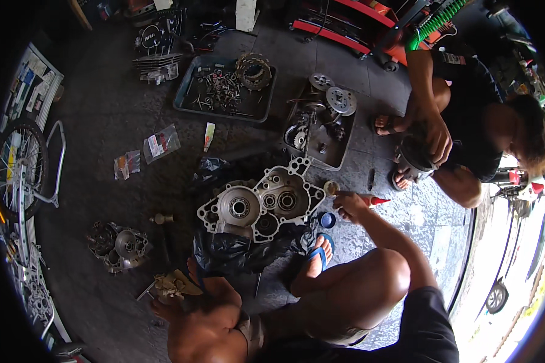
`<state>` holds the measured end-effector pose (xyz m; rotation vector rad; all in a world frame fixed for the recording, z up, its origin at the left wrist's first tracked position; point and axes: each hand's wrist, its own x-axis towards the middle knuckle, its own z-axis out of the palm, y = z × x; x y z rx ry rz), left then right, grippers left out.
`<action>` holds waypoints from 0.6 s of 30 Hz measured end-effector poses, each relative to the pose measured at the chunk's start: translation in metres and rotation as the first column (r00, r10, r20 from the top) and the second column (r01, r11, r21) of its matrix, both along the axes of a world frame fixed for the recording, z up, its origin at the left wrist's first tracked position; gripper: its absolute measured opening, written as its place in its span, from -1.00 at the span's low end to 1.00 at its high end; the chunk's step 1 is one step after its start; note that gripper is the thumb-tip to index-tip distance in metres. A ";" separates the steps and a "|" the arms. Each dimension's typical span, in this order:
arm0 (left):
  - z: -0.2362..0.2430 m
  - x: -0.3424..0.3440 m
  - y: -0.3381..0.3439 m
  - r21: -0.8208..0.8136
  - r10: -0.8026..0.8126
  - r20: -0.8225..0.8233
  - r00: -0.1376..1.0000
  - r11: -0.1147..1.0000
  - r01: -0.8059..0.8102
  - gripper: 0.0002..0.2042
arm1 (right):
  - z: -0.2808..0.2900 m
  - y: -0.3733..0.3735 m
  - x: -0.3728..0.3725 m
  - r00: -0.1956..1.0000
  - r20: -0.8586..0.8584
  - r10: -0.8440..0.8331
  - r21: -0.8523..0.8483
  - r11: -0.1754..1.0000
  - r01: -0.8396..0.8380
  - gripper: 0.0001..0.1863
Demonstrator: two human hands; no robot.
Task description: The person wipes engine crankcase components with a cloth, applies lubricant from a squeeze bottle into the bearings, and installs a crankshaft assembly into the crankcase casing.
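An open engine crankcase half [266, 201], silvery with round bearings seated in it, lies on black plastic [233, 253] in front of me. Right of it, my right hand [349, 209] is closed with curled fingers, just below a small round container [331, 189]. What its fingers grip is too small to make out. A red pointed nozzle [379, 201] shows behind this hand; I cannot tell whether I hold it. A blue round lid [327, 219] is nearby. At lower left, my left hand [165, 308] is beside a crumpled tan cloth or paper [177, 284] and a metal rod [145, 291]; its fingers are unclear.
A second engine case part [124, 246] is at left. Farther off are a tray of bolts [184, 109], a metal pan of gears [330, 162] and plastic packets [161, 144]. At right, a co-worker's hand [437, 142] holds a round dark part [416, 154].
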<state>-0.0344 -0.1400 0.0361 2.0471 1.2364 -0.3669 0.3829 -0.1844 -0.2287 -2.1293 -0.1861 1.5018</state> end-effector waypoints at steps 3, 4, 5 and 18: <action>0.018 0.020 0.012 0.036 -0.057 -0.081 0.995 0.998 0.060 -0.54 | -0.042 -0.010 -0.001 0.952 -0.144 -0.271 0.128 0.949 0.290 -0.77; 0.022 0.023 0.016 0.050 -0.069 -0.115 0.991 0.996 0.075 -0.54 | -0.044 -0.006 -0.004 0.951 -0.156 -0.268 0.129 0.949 0.289 -0.77; 0.027 0.027 0.018 0.061 -0.081 -0.143 0.986 0.994 0.091 -0.54 | -0.045 -0.003 -0.007 0.933 -0.185 -0.310 0.133 0.932 0.336 -0.74; 0.011 0.015 -0.015 0.448 -0.078 -0.264 0.961 0.873 0.194 -0.48 | -0.040 0.010 0.001 0.884 -0.368 -0.289 0.195 0.905 0.378 -0.78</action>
